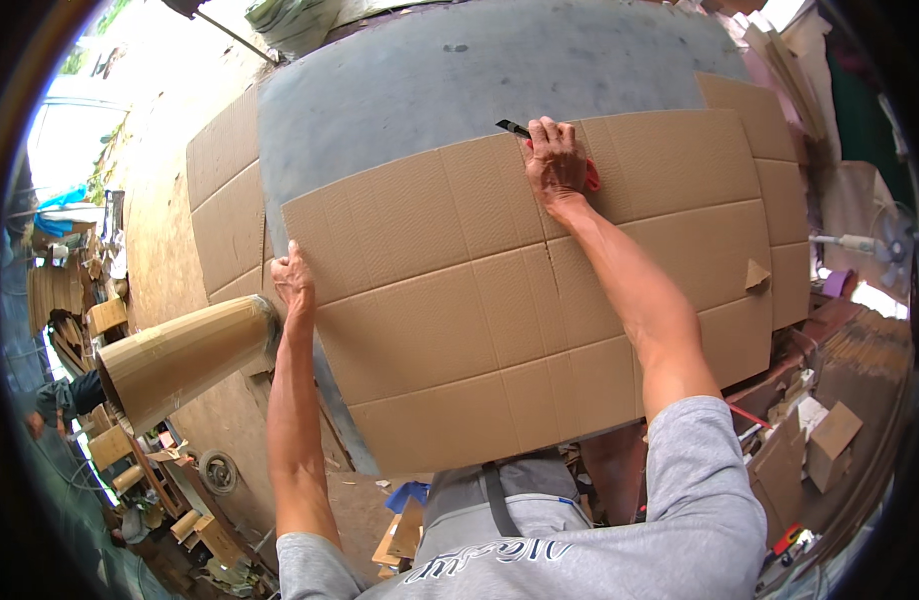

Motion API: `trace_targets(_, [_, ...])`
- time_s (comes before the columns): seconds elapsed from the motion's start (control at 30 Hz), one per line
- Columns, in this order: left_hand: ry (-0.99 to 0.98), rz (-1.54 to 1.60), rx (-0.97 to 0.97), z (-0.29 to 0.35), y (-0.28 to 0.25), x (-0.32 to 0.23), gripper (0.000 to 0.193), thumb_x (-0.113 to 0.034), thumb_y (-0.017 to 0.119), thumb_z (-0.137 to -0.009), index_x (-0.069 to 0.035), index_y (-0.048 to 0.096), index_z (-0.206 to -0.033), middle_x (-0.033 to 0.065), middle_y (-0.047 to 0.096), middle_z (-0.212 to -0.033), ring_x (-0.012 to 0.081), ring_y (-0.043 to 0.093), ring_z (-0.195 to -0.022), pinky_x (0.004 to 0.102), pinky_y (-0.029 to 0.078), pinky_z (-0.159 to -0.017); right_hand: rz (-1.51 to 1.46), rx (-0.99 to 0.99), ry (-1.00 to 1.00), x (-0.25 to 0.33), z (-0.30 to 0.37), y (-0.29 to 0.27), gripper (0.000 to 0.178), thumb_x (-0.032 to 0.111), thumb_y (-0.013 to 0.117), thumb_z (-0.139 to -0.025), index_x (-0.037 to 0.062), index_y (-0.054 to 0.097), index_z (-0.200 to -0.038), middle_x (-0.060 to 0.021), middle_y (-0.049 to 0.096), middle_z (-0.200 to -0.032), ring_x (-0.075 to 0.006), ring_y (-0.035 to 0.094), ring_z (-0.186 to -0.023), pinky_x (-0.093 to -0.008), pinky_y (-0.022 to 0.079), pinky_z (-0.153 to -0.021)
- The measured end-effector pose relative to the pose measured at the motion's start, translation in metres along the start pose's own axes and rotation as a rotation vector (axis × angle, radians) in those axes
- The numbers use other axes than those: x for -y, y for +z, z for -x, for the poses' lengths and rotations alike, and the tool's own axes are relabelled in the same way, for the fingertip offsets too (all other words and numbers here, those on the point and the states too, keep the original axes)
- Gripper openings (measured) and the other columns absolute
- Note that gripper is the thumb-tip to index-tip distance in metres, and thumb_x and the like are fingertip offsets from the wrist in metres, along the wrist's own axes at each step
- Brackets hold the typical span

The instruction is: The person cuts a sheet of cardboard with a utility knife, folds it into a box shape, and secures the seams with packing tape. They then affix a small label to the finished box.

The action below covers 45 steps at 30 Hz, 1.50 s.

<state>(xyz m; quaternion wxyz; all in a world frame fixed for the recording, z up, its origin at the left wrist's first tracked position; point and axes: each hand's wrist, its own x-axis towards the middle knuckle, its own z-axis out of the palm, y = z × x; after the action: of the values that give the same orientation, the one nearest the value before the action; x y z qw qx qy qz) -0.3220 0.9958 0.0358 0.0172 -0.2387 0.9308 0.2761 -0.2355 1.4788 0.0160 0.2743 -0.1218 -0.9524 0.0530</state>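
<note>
A large creased cardboard sheet (pixel 410 250) lies across the grey tabletop in front of me, its near edge reaching my waist. At the sheet's left edge my left hand (pixel 295 278) is closed on the border, thumb pointing away from me. My right hand (pixel 557 160) is wrapped round a utility knife (pixel 513 128) at the far edge. The knife's dark end points to the far left, and some red shows under the hand. Below the right hand, a short dark slit (pixel 549 255) runs along a crease in the sheet.
The grey tabletop (pixel 380 100) extends beyond the sheet. Other cardboard pieces (pixel 225 165) lie at the left and under the right end. A taped cardboard tube (pixel 185 355) stands by my left forearm. A fan (pixel 892 240) and cardboard scraps (pixel 835 440) are at the right.
</note>
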Motion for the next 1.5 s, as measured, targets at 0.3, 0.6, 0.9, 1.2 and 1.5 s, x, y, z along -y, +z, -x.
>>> trace_targets(0.3, [0.252, -0.075, -0.128, -0.001, 0.010, -0.026, 0.072, -0.060, 0.054, -0.105, 0.004, 0.059, -0.074, 0.0243, 0.058, -0.069, 0.0348, 0.057, -0.066, 0.0495, 0.046, -0.067, 0.016, 0.026, 0.165, 0.002, -0.015, 0.006, 0.027, 0.028, 0.076, -0.090, 0.0101, 0.061, -0.103, -0.0067, 0.060, -0.108, -0.0289, 0.063, -0.099, -0.0463, 0.055, -0.080])
trace_targets(0.6, [0.241, -0.108, -0.163, 0.007, 0.013, -0.033, 0.072, -0.066, 0.052, -0.104, 0.001, 0.060, -0.077, 0.0243, 0.063, -0.072, 0.0378, 0.059, -0.068, 0.0511, 0.046, -0.067, 0.054, 0.011, 0.152, 0.003, -0.013, 0.006, 0.031, 0.028, 0.079, -0.088, 0.0109, 0.060, -0.105, -0.0062, 0.060, -0.109, -0.0289, 0.062, -0.099, -0.0449, 0.053, -0.082])
trace_targets(0.9, [0.225, -0.040, -0.173, 0.018, 0.011, -0.024, 0.071, -0.062, 0.054, -0.105, 0.001, 0.056, -0.073, 0.0200, 0.059, -0.067, 0.0345, 0.056, -0.065, 0.0505, 0.044, -0.063, 0.044, 0.048, 0.169, 0.004, -0.014, 0.006, 0.031, 0.029, 0.078, -0.088, 0.0124, 0.062, -0.109, -0.0052, 0.061, -0.113, -0.0295, 0.062, -0.101, -0.0458, 0.052, -0.085])
trace_targets(1.2, [0.171, -0.007, -0.131, 0.044, 0.003, -0.009, 0.071, -0.062, 0.051, -0.107, 0.001, 0.059, -0.077, 0.0177, 0.061, -0.067, 0.0301, 0.056, -0.064, 0.0482, 0.045, -0.064, 0.043, 0.079, 0.146, 0.004, -0.014, 0.006, 0.029, 0.026, 0.076, -0.090, 0.0119, 0.061, -0.110, -0.0048, 0.061, -0.115, -0.0296, 0.062, -0.099, -0.0465, 0.051, -0.085])
trace_targets(1.5, [0.129, -0.046, -0.101, 0.051, 0.002, -0.006, 0.067, -0.058, 0.053, -0.107, 0.001, 0.058, -0.076, 0.0208, 0.064, -0.070, 0.0343, 0.062, -0.065, 0.0492, 0.048, -0.064, 0.055, 0.069, 0.105, 0.004, -0.017, 0.007, 0.029, 0.030, 0.075, -0.091, 0.0126, 0.062, -0.110, -0.0051, 0.061, -0.114, -0.0290, 0.061, -0.100, -0.0462, 0.051, -0.083])
